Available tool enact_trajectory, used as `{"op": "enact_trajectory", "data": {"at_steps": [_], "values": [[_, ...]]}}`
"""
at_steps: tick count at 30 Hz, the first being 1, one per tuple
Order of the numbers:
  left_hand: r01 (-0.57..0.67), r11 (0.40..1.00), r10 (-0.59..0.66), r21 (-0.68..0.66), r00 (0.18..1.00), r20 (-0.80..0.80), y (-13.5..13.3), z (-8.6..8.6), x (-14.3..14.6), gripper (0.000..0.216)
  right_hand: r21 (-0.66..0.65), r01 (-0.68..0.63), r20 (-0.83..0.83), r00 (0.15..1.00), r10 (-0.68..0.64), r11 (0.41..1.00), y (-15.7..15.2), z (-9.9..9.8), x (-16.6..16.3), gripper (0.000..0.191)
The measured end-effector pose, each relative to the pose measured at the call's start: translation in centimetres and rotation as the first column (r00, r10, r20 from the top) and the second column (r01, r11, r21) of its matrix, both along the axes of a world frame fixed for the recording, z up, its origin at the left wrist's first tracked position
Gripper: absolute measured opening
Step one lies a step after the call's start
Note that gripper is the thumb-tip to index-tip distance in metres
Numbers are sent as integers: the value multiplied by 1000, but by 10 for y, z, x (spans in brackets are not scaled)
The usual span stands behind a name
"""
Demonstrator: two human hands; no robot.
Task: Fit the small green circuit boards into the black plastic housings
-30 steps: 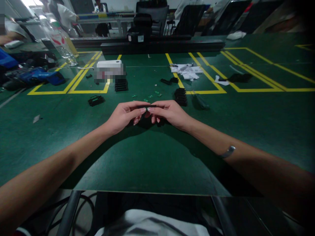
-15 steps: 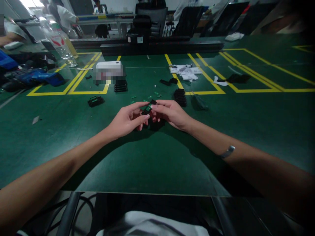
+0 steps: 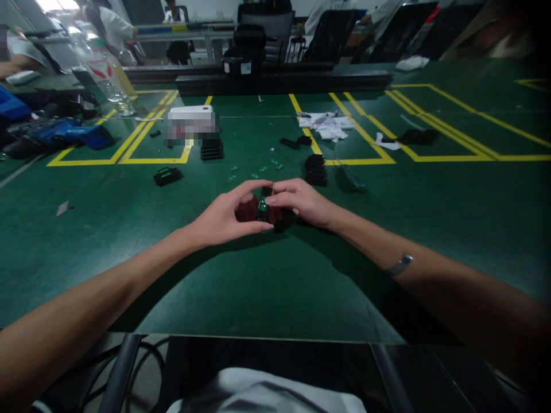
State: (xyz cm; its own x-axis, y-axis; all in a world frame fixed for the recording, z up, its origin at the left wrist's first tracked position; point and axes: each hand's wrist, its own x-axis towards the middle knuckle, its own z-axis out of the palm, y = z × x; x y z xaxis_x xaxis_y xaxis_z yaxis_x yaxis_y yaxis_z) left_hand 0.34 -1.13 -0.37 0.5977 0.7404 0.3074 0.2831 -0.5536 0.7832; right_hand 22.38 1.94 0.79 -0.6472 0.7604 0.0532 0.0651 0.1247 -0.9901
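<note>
Both my hands meet over the middle of the green table (image 3: 267,275). My left hand (image 3: 228,215) grips a small black housing (image 3: 263,205) between thumb and forefinger; a green board shows inside it. My right hand (image 3: 301,202) closes on the same housing from the right, a fingertip pressing on its top. Several tiny green boards (image 3: 258,170) lie scattered just beyond my hands. A stack of black housings (image 3: 315,168) stands to the right of them.
More black parts (image 3: 167,175) and another stack (image 3: 212,148) lie left of centre, by a white box (image 3: 191,117). Paper scraps (image 3: 327,125) sit at the back, blue tools (image 3: 64,135) and a plastic bottle (image 3: 103,74) far left. People sit beyond the table.
The housing has turned from lying crosswise between my fingertips to standing lengthwise, green board facing up. Both hands have sunk slightly toward the table and closed more tightly on it.
</note>
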Motion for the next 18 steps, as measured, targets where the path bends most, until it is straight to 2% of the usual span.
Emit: {"op": "enact_trajectory", "data": {"at_steps": [4,8,12,15,18], "values": [[-32,999,32,28,999,6,0,-1,1,70,39,-30,51,998,28,999,-5,4,-3,32],[-62,996,62,64,998,6,-1,-2,0,69,41,2,54,999,-4,999,-14,2,-9,36],[-81,977,91,198,995,-45,-2,0,-2,67,-60,23,-45,999,-25,998,-25,-2,-18,30],[-99,936,141,337,985,-103,-1,3,-5,67,-112,53,-91,994,-63,992,-29,-3,-21,28],[-82,906,155,416,977,-145,1,5,-7,68,-132,77,-124,988,-94,988,-30,-3,-22,29]]}}
